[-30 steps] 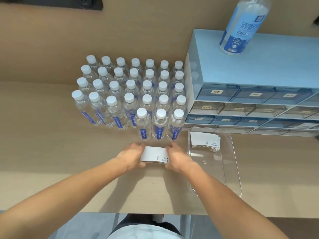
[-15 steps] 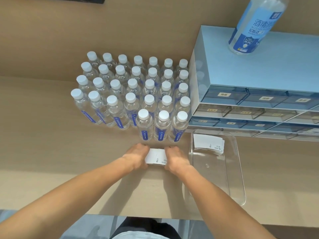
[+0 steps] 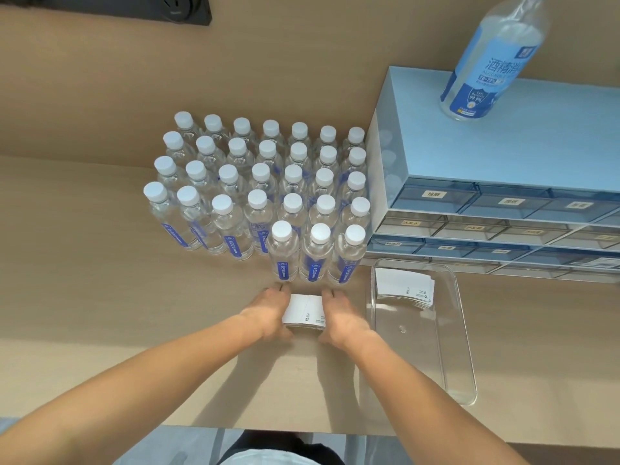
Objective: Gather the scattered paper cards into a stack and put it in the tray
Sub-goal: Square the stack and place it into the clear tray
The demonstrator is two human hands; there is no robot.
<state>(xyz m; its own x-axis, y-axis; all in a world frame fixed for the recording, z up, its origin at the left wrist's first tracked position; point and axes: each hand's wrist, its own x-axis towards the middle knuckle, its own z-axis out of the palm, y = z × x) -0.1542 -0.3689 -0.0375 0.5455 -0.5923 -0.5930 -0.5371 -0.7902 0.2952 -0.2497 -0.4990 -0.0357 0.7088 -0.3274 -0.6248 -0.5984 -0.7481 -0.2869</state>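
Note:
A small stack of white paper cards (image 3: 306,311) lies on the tan table just in front of the water bottles. My left hand (image 3: 268,310) presses against its left side and my right hand (image 3: 340,317) against its right side, squeezing the stack between them. To the right stands a clear plastic tray (image 3: 459,364). Another stack of white cards (image 3: 404,287) rests in the tray's far end.
Several rows of clear water bottles with white caps (image 3: 261,196) stand right behind my hands. A blue drawer cabinet (image 3: 503,196) sits at the back right, with a sanitizer bottle (image 3: 493,58) on top. The table's front edge (image 3: 285,429) runs near my body.
My hands have closed in on the cards, narrowing the spread into a tighter stack. The view has shifted slightly.

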